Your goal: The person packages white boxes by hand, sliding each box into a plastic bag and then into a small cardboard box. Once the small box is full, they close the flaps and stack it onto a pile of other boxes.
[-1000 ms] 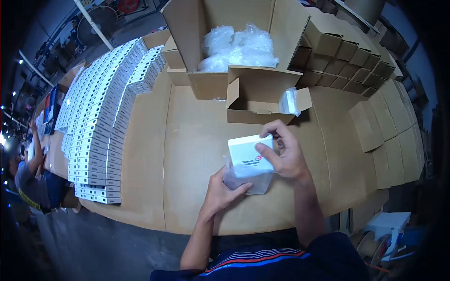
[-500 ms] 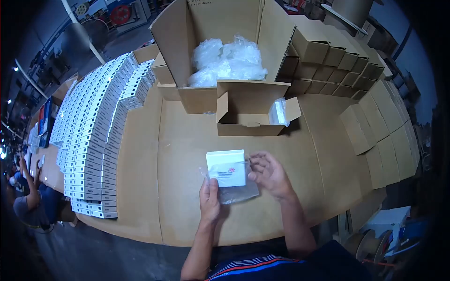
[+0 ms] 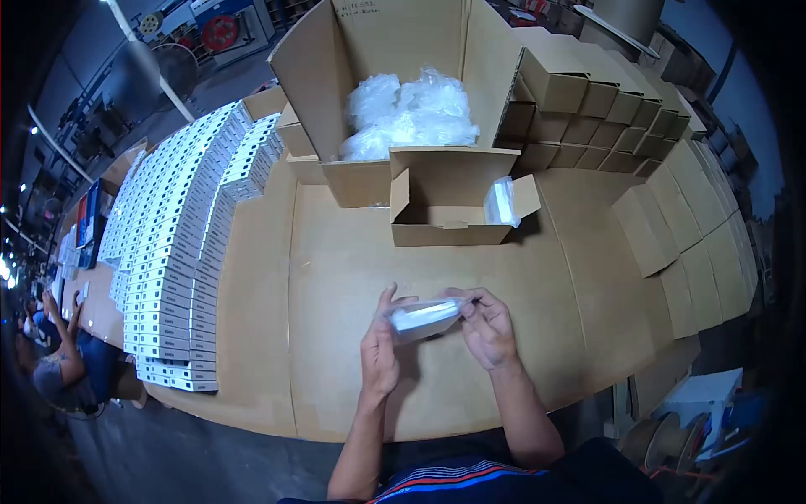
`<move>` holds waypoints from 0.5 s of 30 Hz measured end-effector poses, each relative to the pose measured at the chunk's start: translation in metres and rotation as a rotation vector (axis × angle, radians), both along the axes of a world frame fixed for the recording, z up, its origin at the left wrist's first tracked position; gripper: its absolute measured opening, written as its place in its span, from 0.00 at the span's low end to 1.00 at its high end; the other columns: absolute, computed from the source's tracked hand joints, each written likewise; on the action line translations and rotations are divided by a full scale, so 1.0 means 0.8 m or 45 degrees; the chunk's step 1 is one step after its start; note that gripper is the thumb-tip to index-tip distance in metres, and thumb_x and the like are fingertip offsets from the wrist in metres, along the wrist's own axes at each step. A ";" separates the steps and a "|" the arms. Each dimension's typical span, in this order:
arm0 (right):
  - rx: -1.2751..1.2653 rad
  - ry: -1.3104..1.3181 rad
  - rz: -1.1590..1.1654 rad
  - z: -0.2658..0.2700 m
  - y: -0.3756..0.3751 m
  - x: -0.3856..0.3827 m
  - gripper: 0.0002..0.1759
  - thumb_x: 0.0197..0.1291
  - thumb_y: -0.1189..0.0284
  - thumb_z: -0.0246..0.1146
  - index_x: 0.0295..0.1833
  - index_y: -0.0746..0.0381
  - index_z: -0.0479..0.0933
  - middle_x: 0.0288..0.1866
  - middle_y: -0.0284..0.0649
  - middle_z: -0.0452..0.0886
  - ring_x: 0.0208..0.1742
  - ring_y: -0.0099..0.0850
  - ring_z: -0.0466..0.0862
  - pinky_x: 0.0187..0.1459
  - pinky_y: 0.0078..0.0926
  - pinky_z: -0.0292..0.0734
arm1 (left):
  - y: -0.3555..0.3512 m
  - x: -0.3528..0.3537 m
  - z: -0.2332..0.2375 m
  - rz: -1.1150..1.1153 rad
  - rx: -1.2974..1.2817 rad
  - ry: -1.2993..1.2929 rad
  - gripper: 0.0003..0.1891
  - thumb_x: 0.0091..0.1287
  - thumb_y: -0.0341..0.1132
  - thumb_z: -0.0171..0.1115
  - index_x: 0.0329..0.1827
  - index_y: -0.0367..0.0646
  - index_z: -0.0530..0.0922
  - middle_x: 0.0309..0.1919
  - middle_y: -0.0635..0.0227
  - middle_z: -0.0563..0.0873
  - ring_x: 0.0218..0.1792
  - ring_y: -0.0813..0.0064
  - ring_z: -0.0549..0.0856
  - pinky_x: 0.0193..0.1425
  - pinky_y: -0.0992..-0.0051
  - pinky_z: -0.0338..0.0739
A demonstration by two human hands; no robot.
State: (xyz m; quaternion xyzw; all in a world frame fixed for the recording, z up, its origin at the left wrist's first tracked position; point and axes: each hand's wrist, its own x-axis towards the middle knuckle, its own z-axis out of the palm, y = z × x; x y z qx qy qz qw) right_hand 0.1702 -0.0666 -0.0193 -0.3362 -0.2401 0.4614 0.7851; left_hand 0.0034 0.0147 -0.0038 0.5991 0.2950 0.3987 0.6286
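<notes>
A small white box in a clear plastic bag (image 3: 426,317) is held over the cardboard-covered table, tilted so that its narrow side faces me. My left hand (image 3: 379,353) grips its left end, thumb in front. At the right end, my right hand (image 3: 489,334) pinches the bag's edge between thumb and fingers. Beyond both hands stands an open small brown carton (image 3: 449,236). Against its right end leans another bagged white box (image 3: 501,202). Behind it, a large open carton (image 3: 357,183) holds a heap of clear plastic bags (image 3: 411,118).
Tall rows of small white boxes (image 3: 168,286) line the left side. Stacked brown cartons (image 3: 579,105) fill the back right, and more brown cartons (image 3: 701,244) stand along the right edge. Another person (image 3: 71,361) sits at the far left.
The white box has been tipped from face-up to edge-on, and the bag now covers it. My right hand has closed onto the bag's edge.
</notes>
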 end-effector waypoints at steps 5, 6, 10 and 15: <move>-0.127 -0.361 -0.141 0.013 0.004 0.000 0.03 0.77 0.76 0.60 0.51 0.65 0.74 0.52 0.50 0.88 0.57 0.32 0.86 0.62 0.29 0.77 | 0.006 -0.010 -0.002 -0.162 -0.402 -0.064 0.36 0.86 0.57 0.35 0.86 0.40 0.56 0.69 0.58 0.77 0.67 0.65 0.79 0.68 0.61 0.80; -0.200 -0.411 -0.221 0.016 0.005 -0.003 0.03 0.78 0.76 0.60 0.50 0.65 0.73 0.51 0.49 0.89 0.54 0.28 0.86 0.58 0.25 0.79 | 0.004 -0.010 -0.003 -0.182 -0.488 -0.179 0.35 0.86 0.55 0.44 0.85 0.40 0.57 0.68 0.59 0.77 0.68 0.65 0.79 0.66 0.59 0.82; -0.288 -0.516 -0.358 0.021 0.007 -0.014 0.04 0.78 0.77 0.60 0.48 0.66 0.73 0.44 0.42 0.88 0.45 0.22 0.85 0.50 0.19 0.80 | -0.004 0.002 -0.022 -0.126 0.070 -0.035 0.26 0.79 0.35 0.63 0.75 0.33 0.70 0.63 0.59 0.81 0.59 0.72 0.82 0.59 0.72 0.82; -0.216 -0.477 -0.227 0.034 -0.001 -0.014 0.05 0.78 0.80 0.58 0.54 0.67 0.70 0.51 0.52 0.90 0.49 0.28 0.89 0.52 0.22 0.83 | -0.014 0.013 -0.007 0.030 -0.465 -0.013 0.15 0.81 0.38 0.62 0.60 0.36 0.80 0.48 0.65 0.87 0.45 0.75 0.89 0.49 0.72 0.88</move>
